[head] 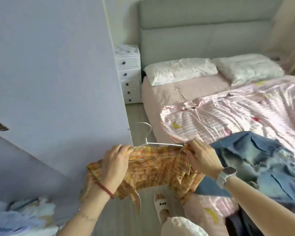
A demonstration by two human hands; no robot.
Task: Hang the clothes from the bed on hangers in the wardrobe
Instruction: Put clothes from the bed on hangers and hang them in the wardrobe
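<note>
An orange plaid garment [153, 169] hangs between my hands over the floor beside the bed. A white wire hanger [149, 133] sits in its top, hook pointing away from me. My left hand [114, 160] grips the garment's left shoulder and hanger end. My right hand [201, 157], with a white watch on its wrist, pinches the right shoulder at the other hanger end. A blue denim garment [255, 160] lies on the bed's near edge, right of my right hand. The lavender wardrobe door [54, 74] stands at my left.
The bed [177, 92] carries a pink striped duvet [228, 113] and two white pillows. A white drawer unit [129, 74] stands between wardrobe and headboard. A narrow strip of floor runs between them, with my slippered foot [162, 206] on it. Light clothing [20, 217] shows at bottom left.
</note>
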